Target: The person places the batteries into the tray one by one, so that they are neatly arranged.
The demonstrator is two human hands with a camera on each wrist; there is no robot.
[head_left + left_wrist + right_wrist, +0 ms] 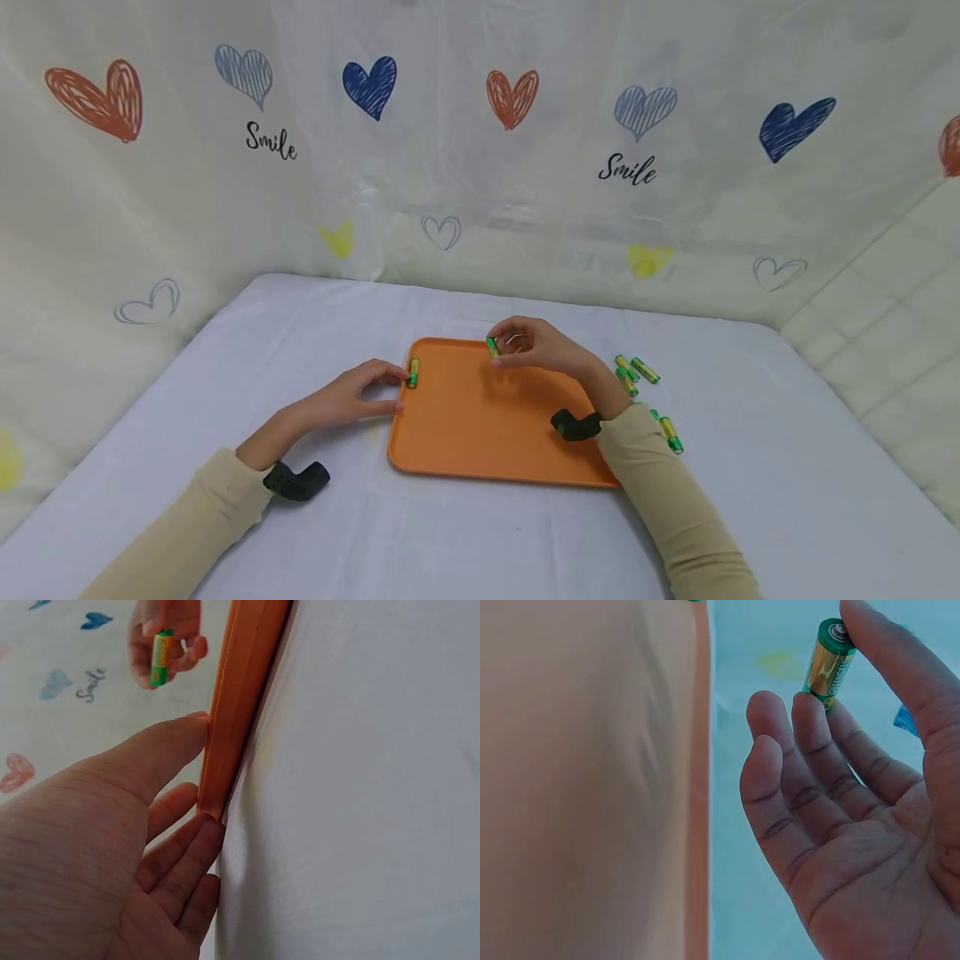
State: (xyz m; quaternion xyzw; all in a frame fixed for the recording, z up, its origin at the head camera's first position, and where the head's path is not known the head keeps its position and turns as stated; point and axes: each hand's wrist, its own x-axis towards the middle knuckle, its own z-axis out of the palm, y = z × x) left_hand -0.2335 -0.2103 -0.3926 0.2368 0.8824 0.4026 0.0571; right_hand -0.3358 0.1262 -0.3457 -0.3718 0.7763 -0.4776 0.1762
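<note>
My right hand (536, 343) pinches a green and gold battery (829, 661) between thumb and fingertips, raised over the far part of an orange tray (480, 425). The other right fingers curve loosely, apart from it. At the tray's left edge, my left hand (352, 393) touches the rim (238, 697) with its thumb and fingertips. Another green and gold battery (413, 372) lies lengthwise just inside that left edge, beside the left fingertips. The left wrist view also catches the pinched battery (161, 657) in the distance.
Several more batteries (627, 368) lie loose on the white tablecloth (765, 467) to the right of the tray, some of them (672, 434) near my right sleeve (660, 483). Behind the table hangs a pale sheet (450, 167) printed with hearts.
</note>
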